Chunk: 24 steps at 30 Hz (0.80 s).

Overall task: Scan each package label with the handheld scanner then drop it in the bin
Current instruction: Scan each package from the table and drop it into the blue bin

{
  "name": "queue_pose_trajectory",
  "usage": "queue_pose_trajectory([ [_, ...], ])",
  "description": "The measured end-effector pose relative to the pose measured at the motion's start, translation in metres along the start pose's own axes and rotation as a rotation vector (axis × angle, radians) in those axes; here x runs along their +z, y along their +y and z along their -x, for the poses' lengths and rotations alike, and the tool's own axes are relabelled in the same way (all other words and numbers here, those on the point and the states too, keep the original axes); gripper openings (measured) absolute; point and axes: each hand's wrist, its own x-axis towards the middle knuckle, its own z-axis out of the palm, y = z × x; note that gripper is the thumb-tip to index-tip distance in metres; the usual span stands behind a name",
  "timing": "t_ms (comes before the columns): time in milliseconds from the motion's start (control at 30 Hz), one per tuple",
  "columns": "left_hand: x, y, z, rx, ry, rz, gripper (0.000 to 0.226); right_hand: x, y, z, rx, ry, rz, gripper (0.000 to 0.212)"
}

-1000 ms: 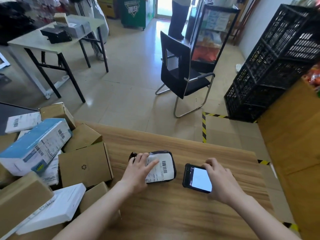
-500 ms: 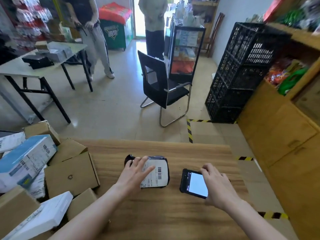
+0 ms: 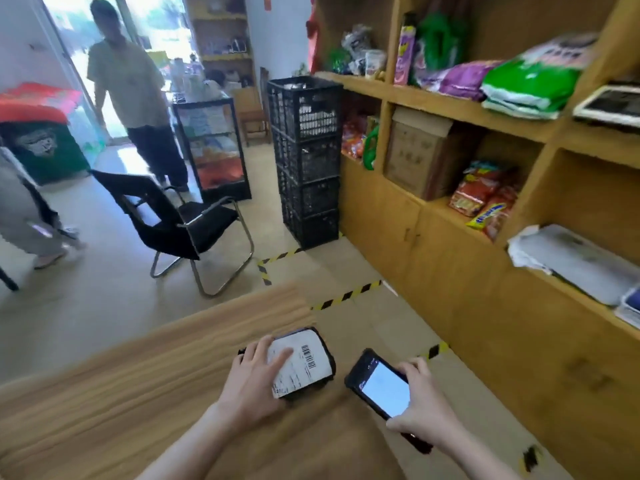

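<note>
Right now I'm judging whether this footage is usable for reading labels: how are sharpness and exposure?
Head view: motion blur smears the wooden table and shelf goods; head view: on the package label barcode bars show, text does not; head view: the handheld scanner in the right hand has a blown-out white screen, the doorway is overexposed.

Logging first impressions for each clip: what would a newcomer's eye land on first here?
Most likely the lit screen of the handheld scanner, gripped by the right hand near the bottom edge. Just left of it, the white-labelled black package lies under the left hand on the wooden table. Behind, a tall stack of black crates stands against wooden shelves holding bright snack bags.
</note>
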Motion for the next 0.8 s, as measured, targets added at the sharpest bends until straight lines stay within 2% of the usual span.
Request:
queue_pose_trajectory([
  [200,-0.001,0.194,-0.070,0.352,-0.006,-0.013,0.092,-0.068,0.148,0.079,0.367,0.306,-0.217,0.071],
  [333,0.002,0.328,-0.103,0.623,-0.037,-0.063,0.091,-0.098,0.230,0.144,0.587,0.523,-0.357,0.078],
  [600,0.053,0.594,-0.114,1.115,-0.165,-0.087,0.091,-0.121,0.361,0.268,0.939,0.843,-0.541,0.069],
  [800,0.101,0.750,-0.110,1.313,-0.328,-0.068,0.092,-0.134,0.439,0.328,1.208,0.999,-0.651,0.056],
])
